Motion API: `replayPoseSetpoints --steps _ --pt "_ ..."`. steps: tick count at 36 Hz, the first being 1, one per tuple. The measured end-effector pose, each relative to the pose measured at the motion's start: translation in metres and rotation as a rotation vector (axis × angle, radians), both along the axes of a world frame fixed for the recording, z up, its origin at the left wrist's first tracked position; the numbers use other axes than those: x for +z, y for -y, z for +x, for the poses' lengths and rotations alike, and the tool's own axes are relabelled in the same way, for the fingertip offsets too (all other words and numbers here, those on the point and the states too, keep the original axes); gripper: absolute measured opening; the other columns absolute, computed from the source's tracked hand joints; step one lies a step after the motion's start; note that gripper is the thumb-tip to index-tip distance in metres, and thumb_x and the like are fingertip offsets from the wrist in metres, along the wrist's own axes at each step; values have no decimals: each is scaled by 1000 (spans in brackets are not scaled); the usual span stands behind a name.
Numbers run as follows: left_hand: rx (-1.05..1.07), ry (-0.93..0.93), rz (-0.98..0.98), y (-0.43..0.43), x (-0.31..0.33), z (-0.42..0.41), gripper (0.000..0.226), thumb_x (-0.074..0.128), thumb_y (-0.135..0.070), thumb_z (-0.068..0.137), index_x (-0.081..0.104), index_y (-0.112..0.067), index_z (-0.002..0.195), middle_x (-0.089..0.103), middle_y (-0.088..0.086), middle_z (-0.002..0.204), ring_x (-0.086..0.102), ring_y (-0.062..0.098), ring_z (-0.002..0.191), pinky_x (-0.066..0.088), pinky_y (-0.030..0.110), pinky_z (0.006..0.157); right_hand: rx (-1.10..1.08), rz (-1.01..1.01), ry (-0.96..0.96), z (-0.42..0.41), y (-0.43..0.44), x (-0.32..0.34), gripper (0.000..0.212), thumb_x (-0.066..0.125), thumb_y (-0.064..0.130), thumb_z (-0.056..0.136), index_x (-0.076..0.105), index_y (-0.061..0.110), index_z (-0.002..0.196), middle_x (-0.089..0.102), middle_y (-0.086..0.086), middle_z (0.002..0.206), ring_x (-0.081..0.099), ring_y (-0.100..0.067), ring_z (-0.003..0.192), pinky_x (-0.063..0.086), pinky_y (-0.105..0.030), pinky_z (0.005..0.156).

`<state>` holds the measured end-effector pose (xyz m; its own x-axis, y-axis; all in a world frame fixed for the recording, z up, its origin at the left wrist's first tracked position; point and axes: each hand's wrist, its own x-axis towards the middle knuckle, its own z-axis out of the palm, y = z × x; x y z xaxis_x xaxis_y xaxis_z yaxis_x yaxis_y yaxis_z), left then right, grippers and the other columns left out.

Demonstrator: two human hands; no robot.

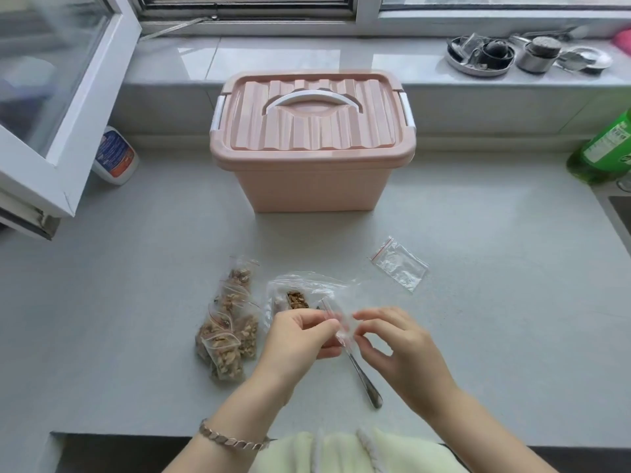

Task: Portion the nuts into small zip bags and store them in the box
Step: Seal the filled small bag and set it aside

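Grey desk below a window, with a pink storage box at the back, lid on.
Nearer, a large clear bag of nuts lies beside a pile of filled zip bags. The left hand and right hand each have a pinching grip on a small zip bag above a spoon. An empty zip bag lies apart.

Grey counter: pink lidded box at back; filled zip bags front-left; empty zip bag right; metal utensil, likely spoon, front-centre.
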<state>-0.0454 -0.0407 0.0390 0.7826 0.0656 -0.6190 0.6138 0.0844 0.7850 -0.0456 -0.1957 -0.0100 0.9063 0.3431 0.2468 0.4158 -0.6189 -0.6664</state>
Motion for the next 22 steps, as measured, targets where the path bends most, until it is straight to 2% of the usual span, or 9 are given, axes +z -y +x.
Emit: replayPoseSetpoints --steps 3,6,13,17,20,22 --pt "5 -18 -111 -4 4 -4 18 56 6 84 68 -1 73 65 8 60 62 12 56 58 24 62 -44 86 -124 -2 -3 4 19 56 24 81 70 15 89 64 6 103 53 4 97 40 -6 79" --pt "0 -1 -137 -6 7 -9 14 56 4 85 66 4 75 68 9 61 65 12 56 57 22 59 -35 148 -147 -4 -7 12 27 54 20 80 69 12 101 60 7 102 52 8 97 40 -5 76" --pt "-30 94 13 -11 2 -20 16 58 -7 87 64 1 74 68 3 60 68 14 61 52 20 52 16 228 -182 -12 -14 26 32 51 22 78 68 13 103 62 6 99 56 1 94 42 -7 73" --pt "-26 132 63 -11 1 -22 14 60 -7 86 64 2 77 67 1 60 69 14 60 51 19 51 13 220 -191 -13 -16 27 26 57 25 78 69 15 99 63 7 97 57 1 91 42 -8 73" --pt "-49 150 72 -11 0 -24 14 61 -7 85 66 4 78 69 5 64 68 13 61 52 19 53 36 205 -310 -14 -18 26 23 62 35 78 73 21 92 64 14 92 59 3 89 42 -8 75" --pt "-82 170 89 -10 -1 -25 13 61 -8 86 67 1 78 70 7 68 68 11 63 54 21 57 13 205 -375 -13 -19 27 17 72 32 75 75 23 89 65 18 89 59 3 86 43 -9 71"
